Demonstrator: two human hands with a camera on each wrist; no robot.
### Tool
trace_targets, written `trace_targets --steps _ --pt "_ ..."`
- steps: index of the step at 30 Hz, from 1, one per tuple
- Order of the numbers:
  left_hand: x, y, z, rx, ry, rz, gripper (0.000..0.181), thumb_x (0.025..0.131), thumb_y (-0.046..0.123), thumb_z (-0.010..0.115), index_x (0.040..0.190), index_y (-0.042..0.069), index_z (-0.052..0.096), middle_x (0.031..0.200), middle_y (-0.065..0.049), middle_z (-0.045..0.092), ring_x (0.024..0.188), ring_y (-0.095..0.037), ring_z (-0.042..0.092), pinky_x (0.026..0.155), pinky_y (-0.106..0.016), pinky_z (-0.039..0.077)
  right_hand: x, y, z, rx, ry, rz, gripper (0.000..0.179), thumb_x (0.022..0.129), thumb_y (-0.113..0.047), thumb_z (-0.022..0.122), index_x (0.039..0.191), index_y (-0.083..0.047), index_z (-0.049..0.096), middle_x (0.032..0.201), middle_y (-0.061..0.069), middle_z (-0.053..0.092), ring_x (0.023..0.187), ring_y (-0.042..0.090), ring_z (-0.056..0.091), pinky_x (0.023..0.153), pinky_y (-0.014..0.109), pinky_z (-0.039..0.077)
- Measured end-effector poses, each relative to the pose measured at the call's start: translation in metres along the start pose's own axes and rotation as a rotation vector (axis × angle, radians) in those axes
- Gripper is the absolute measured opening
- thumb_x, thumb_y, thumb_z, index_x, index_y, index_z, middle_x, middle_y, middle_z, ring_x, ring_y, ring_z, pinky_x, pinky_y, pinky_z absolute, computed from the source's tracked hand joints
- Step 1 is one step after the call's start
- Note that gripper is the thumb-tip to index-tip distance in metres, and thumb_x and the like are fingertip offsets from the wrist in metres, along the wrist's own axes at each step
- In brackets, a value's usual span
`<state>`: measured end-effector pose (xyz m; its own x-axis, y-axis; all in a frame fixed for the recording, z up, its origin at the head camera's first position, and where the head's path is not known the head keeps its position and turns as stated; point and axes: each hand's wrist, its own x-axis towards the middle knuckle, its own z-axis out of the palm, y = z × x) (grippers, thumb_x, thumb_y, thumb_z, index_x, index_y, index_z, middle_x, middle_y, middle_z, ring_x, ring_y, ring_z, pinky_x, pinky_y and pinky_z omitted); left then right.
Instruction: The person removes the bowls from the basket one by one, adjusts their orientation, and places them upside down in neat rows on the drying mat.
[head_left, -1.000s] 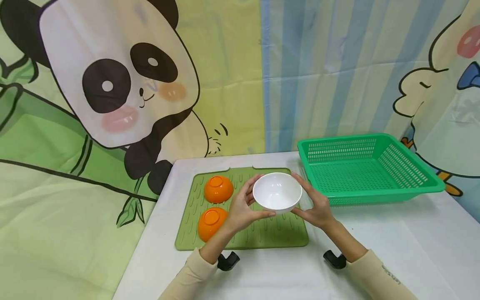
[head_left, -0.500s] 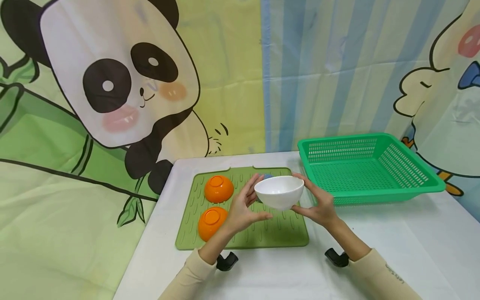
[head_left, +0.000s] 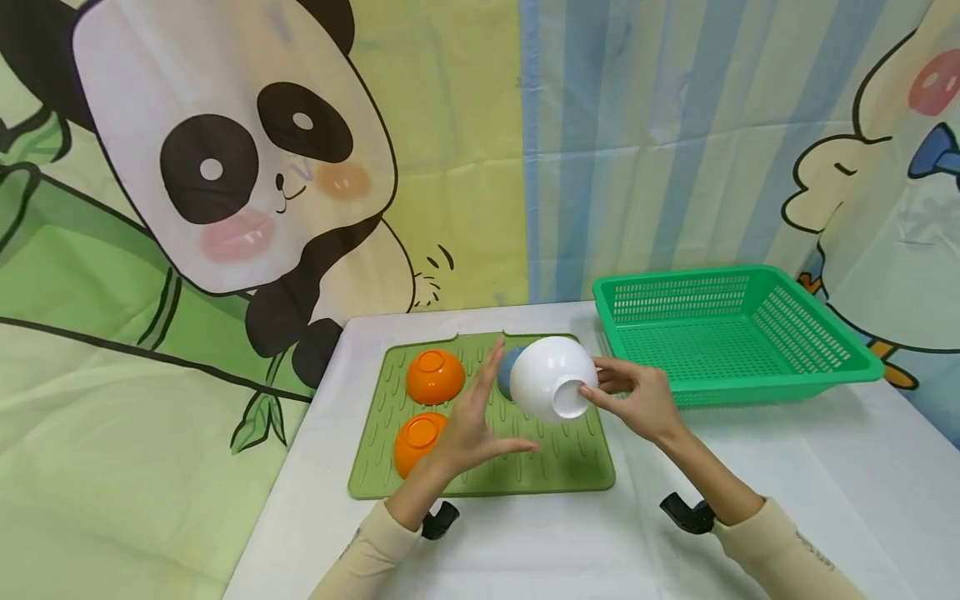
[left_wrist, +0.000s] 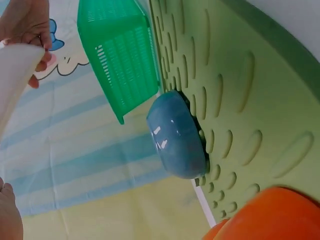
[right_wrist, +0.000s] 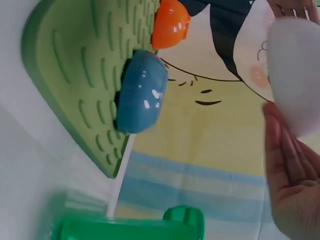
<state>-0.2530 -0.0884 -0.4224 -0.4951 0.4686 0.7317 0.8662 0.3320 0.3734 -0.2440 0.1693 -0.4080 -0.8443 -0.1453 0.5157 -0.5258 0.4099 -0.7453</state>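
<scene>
A white bowl [head_left: 551, 375] hangs tilted above the green mat, its foot ring turned toward me. My right hand [head_left: 636, 402] grips it from the right, thumb by the foot ring and the other fingers behind. To the left of the bowl, my left hand [head_left: 472, 425] is spread, with a gap between it and the bowl. Partly hidden behind the white bowl is a blue bowl [left_wrist: 177, 135], upside down on the mat. Two orange bowls, a far one [head_left: 435, 377] and a near one [head_left: 417, 443], lie upside down at the mat's left; my left hand partly covers the near one.
The green ribbed mat [head_left: 480, 483] lies on a white-covered table [head_left: 555, 550]. At the right stands a green plastic basket [head_left: 750, 387] with slotted sides. A printed cloth [head_left: 465, 167] hangs behind the table.
The white bowl has turned from mouth toward me to underside toward me. My left hand has come off it and opened out, leaving the right hand holding it. More of the blue bowl shows.
</scene>
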Motion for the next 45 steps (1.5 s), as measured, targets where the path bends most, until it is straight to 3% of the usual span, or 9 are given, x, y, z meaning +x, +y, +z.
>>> trace_targets --steps 4,9,21,32,37,40,42,45 --pt "-0.002 -0.001 0.001 0.039 -0.073 0.029 0.128 0.052 0.044 0.088 0.146 0.000 0.014 0.151 -0.016 0.016 0.135 -0.030 0.025 0.103 -0.040 0.034 0.000 -0.002 0.000 0.027 -0.101 0.182 0.041 0.079 -0.021 0.074 0.109 0.006 0.065 0.081 0.010 0.068 0.064 0.018 0.065 0.056 0.028 0.053" --pt "-0.005 0.001 0.006 0.039 -0.138 0.043 0.125 0.055 0.046 0.086 0.147 0.002 0.014 0.151 -0.016 0.018 0.132 -0.029 0.033 0.101 -0.038 0.036 0.000 0.001 0.003 0.008 -0.182 0.288 0.038 0.080 -0.035 0.071 0.098 -0.001 0.070 0.066 0.003 0.065 0.054 0.023 0.060 0.049 0.033 0.050" --pt "-0.008 0.001 0.017 0.007 -0.191 0.001 0.123 0.054 0.043 0.087 0.147 0.003 0.017 0.149 -0.016 0.024 0.129 -0.027 0.037 0.096 -0.034 0.042 0.000 -0.001 0.008 -0.070 -0.234 0.320 0.039 0.081 -0.043 0.068 0.092 -0.007 0.072 0.056 0.001 0.060 0.048 0.022 0.056 0.045 0.033 0.045" --pt "-0.011 0.000 0.018 0.009 -0.159 -0.018 0.114 0.054 0.044 0.087 0.143 0.002 0.029 0.144 -0.011 0.035 0.123 -0.025 0.045 0.092 -0.031 0.046 0.000 -0.004 0.007 -0.077 -0.237 0.336 0.041 0.080 -0.045 0.068 0.092 -0.006 0.072 0.058 0.000 0.060 0.049 0.021 0.056 0.047 0.033 0.045" --pt "-0.013 -0.004 0.019 -0.010 -0.112 -0.037 0.113 0.054 0.044 0.087 0.143 0.005 0.031 0.143 -0.009 0.038 0.121 -0.024 0.047 0.090 -0.032 0.047 -0.002 -0.003 0.008 -0.057 -0.211 0.274 0.043 0.082 -0.040 0.068 0.108 -0.006 0.068 0.073 0.002 0.066 0.064 0.020 0.061 0.056 0.033 0.050" --pt "-0.013 -0.005 0.019 -0.033 -0.088 -0.058 0.112 0.053 0.041 0.089 0.143 0.006 0.032 0.142 -0.008 0.040 0.120 -0.024 0.048 0.090 -0.034 0.048 -0.004 0.002 0.007 -0.002 -0.214 0.127 0.049 0.083 -0.029 0.069 0.126 -0.007 0.057 0.103 0.008 0.067 0.090 0.023 0.063 0.073 0.042 0.053" --pt "-0.013 -0.005 0.018 -0.040 -0.078 -0.062 0.112 0.052 0.039 0.090 0.142 0.006 0.033 0.141 -0.009 0.041 0.119 -0.025 0.049 0.090 -0.035 0.048 -0.005 0.007 0.007 0.066 -0.261 0.010 0.063 0.082 -0.020 0.071 0.137 -0.008 0.045 0.124 0.011 0.057 0.111 0.027 0.055 0.088 0.050 0.047" --pt "-0.014 -0.006 0.017 -0.042 -0.068 -0.057 0.111 0.052 0.037 0.090 0.142 0.004 0.033 0.139 -0.010 0.043 0.118 -0.025 0.050 0.090 -0.037 0.048 -0.006 0.013 0.007 0.156 -0.367 -0.128 0.087 0.075 -0.009 0.076 0.146 -0.006 0.026 0.143 0.014 0.036 0.131 0.028 0.034 0.101 0.050 0.033"
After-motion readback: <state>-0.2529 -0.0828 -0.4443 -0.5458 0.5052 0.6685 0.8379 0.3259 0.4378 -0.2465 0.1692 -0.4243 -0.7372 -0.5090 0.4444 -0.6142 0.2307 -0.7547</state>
